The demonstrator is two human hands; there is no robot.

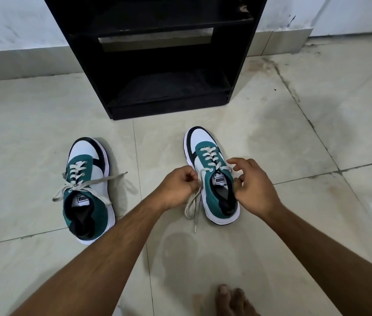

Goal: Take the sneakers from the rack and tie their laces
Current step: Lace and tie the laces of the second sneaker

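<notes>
**Second sneaker's laces taken up, first already knotted**

Both sneakers stand on the tiled floor [294,137] just in front of the black shoe rack [148,65], whose visible shelves hold no shoes, so the fetching part of the task looks finished. They sit toes toward the rack and heels toward the person, which puts the lace ends on the near side, within easy reach of both arms.

The left sneaker [88,185] lies apart from the hands; its lace [84,184] crosses in what looks like a knot or bow with the ends splayed out to either side, so it is probably done.

Work is on the right sneaker [212,176]. The left hand [175,187] is curled, its fingertips pinching one lace strand [193,205] beside the shoe's collar, with the slack and the aglet trailing onto the floor below. The right hand [254,190] hovers over the other side of the collar with fingers loosely spread and bent; it seems to touch the second strand there, but whether it truly grips it cannot be told. Holding one strand on each side would set up the first crossing.

A bare foot [232,301] shows at the bottom edge.
</notes>
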